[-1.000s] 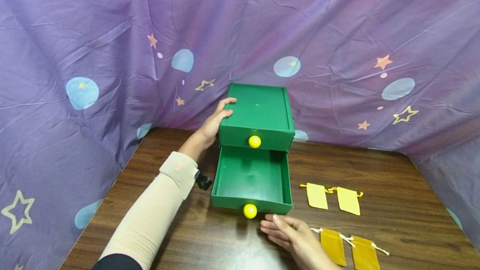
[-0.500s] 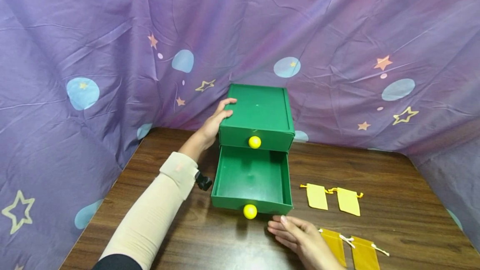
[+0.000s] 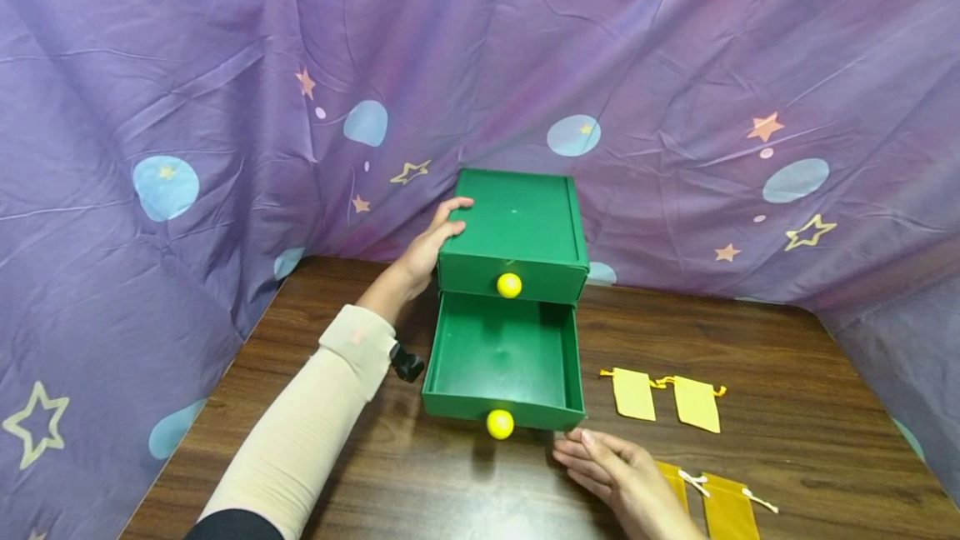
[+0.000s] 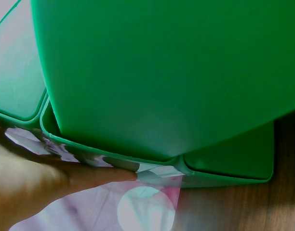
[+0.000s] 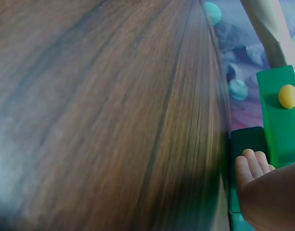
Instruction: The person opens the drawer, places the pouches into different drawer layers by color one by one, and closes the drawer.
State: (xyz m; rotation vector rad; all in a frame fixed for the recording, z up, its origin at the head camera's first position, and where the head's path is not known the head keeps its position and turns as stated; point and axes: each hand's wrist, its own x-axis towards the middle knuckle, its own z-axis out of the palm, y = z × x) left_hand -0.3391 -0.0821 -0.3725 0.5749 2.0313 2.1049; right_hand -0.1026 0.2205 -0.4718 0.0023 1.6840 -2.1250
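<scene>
A green two-drawer cabinet (image 3: 517,215) stands on the table, its lower drawer (image 3: 498,357) pulled out with nothing inside. The upper drawer is closed; both fronts carry round yellow knobs (image 3: 500,424). My left hand (image 3: 423,252) holds the cabinet's upper left edge, with fingertips bent over onto the top. In the left wrist view a finger (image 4: 104,177) lies along the side wall. My right hand (image 3: 618,473) is low beside the open drawer's front right corner, fingers extended together, holding nothing. It partly covers one of two mustard drawstring pouches (image 3: 729,507).
Two pale yellow drawstring pouches (image 3: 633,395) lie right of the drawer, behind the mustard ones. The brown wooden table (image 3: 750,340) ends at a purple patterned curtain (image 3: 480,57) at the back and sides.
My right hand has slid a little to the right, away from the lower knob, now covering more of the left mustard pouch. The left hand and both drawers stay put.
</scene>
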